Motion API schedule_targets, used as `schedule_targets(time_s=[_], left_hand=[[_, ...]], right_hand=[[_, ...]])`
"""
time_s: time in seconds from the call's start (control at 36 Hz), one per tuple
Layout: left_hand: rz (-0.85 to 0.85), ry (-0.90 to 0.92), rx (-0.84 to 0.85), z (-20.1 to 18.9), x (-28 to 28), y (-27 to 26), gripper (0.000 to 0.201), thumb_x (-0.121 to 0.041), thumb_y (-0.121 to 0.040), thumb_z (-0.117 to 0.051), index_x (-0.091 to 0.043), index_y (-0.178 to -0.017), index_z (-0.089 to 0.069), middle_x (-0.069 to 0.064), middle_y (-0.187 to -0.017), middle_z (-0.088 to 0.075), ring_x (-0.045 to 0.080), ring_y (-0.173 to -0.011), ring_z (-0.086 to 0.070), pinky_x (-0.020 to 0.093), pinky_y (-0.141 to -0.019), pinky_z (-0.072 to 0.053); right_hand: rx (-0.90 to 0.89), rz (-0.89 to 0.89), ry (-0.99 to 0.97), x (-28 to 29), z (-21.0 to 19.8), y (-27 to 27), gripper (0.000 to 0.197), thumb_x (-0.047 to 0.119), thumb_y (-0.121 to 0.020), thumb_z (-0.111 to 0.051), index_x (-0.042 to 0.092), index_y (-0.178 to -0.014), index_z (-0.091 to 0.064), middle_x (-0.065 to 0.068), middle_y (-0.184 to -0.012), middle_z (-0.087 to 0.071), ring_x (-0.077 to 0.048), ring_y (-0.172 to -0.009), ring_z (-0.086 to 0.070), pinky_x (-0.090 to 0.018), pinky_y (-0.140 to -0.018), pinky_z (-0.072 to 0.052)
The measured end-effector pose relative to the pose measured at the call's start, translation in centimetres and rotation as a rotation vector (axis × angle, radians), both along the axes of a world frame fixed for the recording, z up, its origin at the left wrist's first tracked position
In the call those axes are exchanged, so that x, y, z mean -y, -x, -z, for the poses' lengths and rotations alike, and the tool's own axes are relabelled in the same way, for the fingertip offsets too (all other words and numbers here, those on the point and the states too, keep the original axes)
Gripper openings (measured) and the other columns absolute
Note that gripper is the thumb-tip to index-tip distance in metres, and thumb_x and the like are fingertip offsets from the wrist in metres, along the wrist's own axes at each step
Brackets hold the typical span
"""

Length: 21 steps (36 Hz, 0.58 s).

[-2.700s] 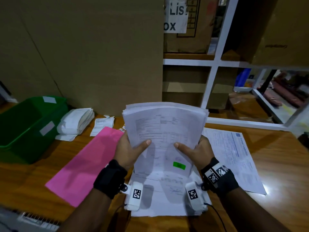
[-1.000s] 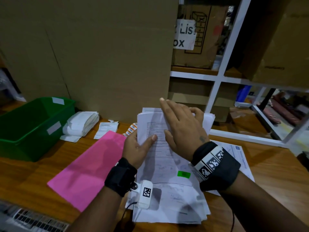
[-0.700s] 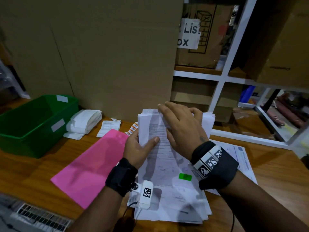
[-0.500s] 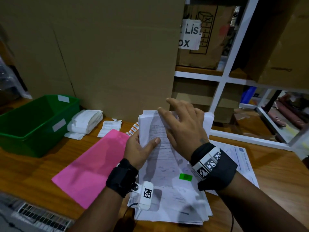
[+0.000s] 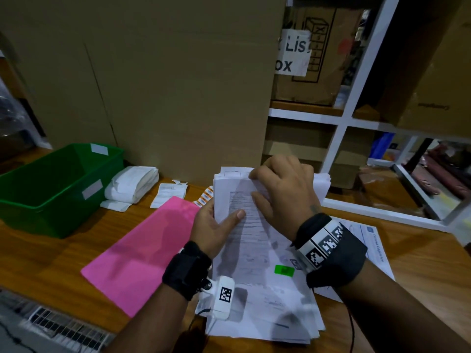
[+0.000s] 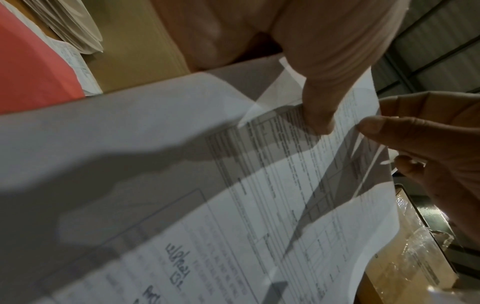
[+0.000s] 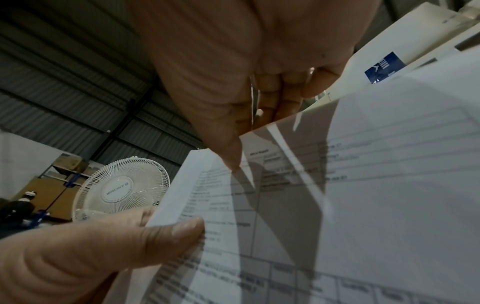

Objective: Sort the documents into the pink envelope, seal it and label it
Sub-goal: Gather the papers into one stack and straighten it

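The thick stack of white printed documents (image 5: pixel 254 245) is standing tilted on the wooden desk, my left hand (image 5: pixel 211 225) gripping its left edge, my right hand (image 5: pixel 283 192) pinching the top sheets, the flat pink envelope (image 5: pixel 142 248) lying lengthwise just beside my left hand.

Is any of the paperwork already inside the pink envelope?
No. The pink envelope lies flat on the table, and the stack of documents is gripped by the left hand beside it.
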<state>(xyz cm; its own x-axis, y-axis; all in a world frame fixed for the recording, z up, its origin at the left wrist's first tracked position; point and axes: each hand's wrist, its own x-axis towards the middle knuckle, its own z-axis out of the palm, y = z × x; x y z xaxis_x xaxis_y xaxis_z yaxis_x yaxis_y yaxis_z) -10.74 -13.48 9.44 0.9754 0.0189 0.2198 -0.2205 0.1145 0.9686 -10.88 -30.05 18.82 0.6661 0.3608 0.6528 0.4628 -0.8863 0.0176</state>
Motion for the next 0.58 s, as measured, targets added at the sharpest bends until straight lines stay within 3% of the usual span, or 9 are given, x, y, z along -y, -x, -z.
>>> schedule_targets(time_s=[0.08,0.22,0.36,0.44,0.58], left_hand=[[-0.004,-0.022,0.017,0.03,-0.02,-0.04,0.024,-0.015,-0.089,-0.073,-0.018,-0.111,-0.065,-0.008,-0.102,-0.077,0.011,-0.095,-0.073,0.023,-0.072,-0.058],[-0.026,-0.014,0.050,0.08,0.04,-0.16,0.027,-0.008,-0.089,-0.072,-0.013,-0.115,-0.065,-0.002,-0.102,-0.077,0.012,-0.094,-0.073,0.022,-0.072,-0.058],[-0.001,-0.028,0.030,0.14,0.08,-0.27,0.027,-0.013,-0.089,-0.072,-0.013,-0.115,-0.064,-0.005,-0.100,-0.077,0.011,-0.093,-0.073,0.021,-0.070,-0.058],[0.011,-0.030,0.027,0.17,0.08,-0.35,0.031,-0.017,-0.086,-0.075,-0.011,-0.116,-0.064,-0.001,-0.103,-0.077,0.015,-0.096,-0.074,0.025,-0.073,-0.059],[0.015,-0.057,0.022,0.03,0.15,-0.46,0.030,-0.020,-0.084,-0.078,-0.021,-0.111,-0.064,-0.003,-0.103,-0.077,0.015,-0.097,-0.074,0.028,-0.076,-0.060]], right_hand=[[0.000,-0.022,0.000,0.13,-0.10,-0.09,0.021,0.023,-0.081,-0.071,0.022,-0.100,-0.062,0.000,-0.103,-0.053,-0.022,-0.096,-0.048,-0.038,-0.081,-0.033],[-0.006,-0.088,0.012,0.52,0.04,-0.08,0.014,0.025,-0.084,-0.069,0.022,-0.096,-0.064,-0.003,-0.130,-0.059,-0.025,-0.119,-0.051,-0.040,-0.089,-0.029],[-0.024,-0.127,0.008,0.64,0.14,-0.19,0.016,0.034,-0.090,-0.053,0.024,-0.097,-0.063,0.005,-0.110,-0.068,-0.020,-0.103,-0.062,-0.034,-0.086,-0.022],[-0.037,-0.144,-0.020,0.62,0.09,-0.40,0.014,0.030,-0.087,-0.064,0.022,-0.098,-0.061,0.003,-0.112,-0.069,-0.021,-0.106,-0.064,-0.037,-0.093,-0.025],[-0.067,-0.117,0.022,0.40,0.22,-0.43,0.037,0.019,-0.077,-0.081,0.018,-0.109,-0.061,-0.001,-0.113,-0.071,-0.024,-0.114,-0.064,-0.052,-0.104,-0.033]])
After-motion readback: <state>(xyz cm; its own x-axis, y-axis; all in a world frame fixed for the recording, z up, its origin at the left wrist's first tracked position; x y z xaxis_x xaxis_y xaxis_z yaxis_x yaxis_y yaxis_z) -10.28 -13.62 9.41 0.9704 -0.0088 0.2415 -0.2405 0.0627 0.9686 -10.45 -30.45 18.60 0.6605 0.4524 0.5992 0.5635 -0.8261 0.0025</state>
